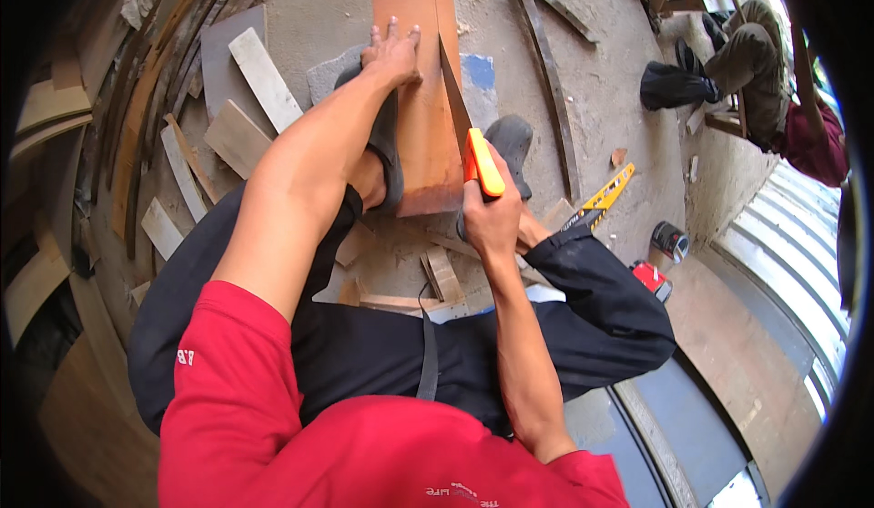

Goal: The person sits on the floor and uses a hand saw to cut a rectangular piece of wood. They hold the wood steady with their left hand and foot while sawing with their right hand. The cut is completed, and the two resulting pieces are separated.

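A long reddish-brown wooden board lies lengthwise ahead of me between my feet. My left hand presses flat on its far part, fingers spread. In my right hand is the orange and yellow handle of a handsaw, my fingers wrapped round it. The blade points away from me and slants along the board's right side, its tip by a thin dark line running toward the far end. My left shoe rests against the board's left edge; the right shoe is off to its right.
Wood offcuts and long strips lie at the left. A dark wooden strip crosses the floor on the right, near a yellow and black flat tool, a small can and a red object. Another person sits far right.
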### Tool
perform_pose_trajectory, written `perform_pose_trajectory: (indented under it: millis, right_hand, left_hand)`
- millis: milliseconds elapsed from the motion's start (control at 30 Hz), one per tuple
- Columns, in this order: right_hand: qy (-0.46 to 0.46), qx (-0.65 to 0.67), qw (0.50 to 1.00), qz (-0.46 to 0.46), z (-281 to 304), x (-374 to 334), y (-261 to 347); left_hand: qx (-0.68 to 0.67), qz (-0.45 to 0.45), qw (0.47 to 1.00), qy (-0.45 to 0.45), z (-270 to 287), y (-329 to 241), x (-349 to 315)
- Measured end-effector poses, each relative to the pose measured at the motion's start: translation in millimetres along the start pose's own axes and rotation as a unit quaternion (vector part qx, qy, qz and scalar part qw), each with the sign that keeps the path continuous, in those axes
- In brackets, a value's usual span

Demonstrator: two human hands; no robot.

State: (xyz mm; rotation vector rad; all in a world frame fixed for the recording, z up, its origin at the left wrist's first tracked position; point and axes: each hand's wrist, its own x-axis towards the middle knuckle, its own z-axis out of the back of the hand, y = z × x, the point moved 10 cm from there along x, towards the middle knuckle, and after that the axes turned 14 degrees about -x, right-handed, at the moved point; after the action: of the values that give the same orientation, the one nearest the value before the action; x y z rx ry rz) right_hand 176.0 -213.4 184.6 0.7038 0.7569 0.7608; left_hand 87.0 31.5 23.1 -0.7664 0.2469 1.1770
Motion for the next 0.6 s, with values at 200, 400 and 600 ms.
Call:
perform_pose_trajectory:
  millis: [200,400,600]
  right_hand:
    - [-0.016,-0.044,0.999,0.024,10,-58,-7]
    - [-0.076,-0.101,0.984,0.124,3,-34,14]
    - [-0.012,-0.021,0.999,0.038,1,5,-9]
  left_hand:
    - [-0.006,0.028,0.999,0.015,4,6,-5]
    - [-0.003,0.022,1.0,0.013,-3,7,-3]
    - [-0.006,-0.006,1.0,-0.01,-7,-1,14]
